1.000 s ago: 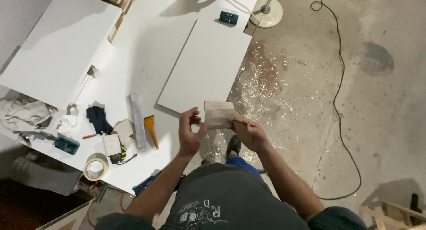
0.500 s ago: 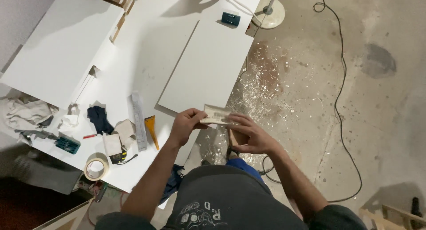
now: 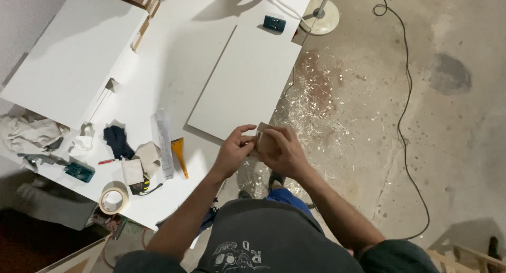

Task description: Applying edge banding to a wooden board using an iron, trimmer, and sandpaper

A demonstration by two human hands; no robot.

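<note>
Both hands, left hand [image 3: 233, 149] and right hand [image 3: 279, 150], were clamped together on a small wooden block [image 3: 262, 138] at the white table's [image 3: 205, 51] near edge. I judged work still underway; white panel [image 3: 245, 80] beyond lay untouched, shavings [image 3: 316, 104] on the floor.

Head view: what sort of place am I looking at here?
Most likely a home workshop or garage used for woodwork. Wood shavings litter the bare concrete floor, white panels lie on a white worktable, and a roll of tape sits near its edge.
</note>
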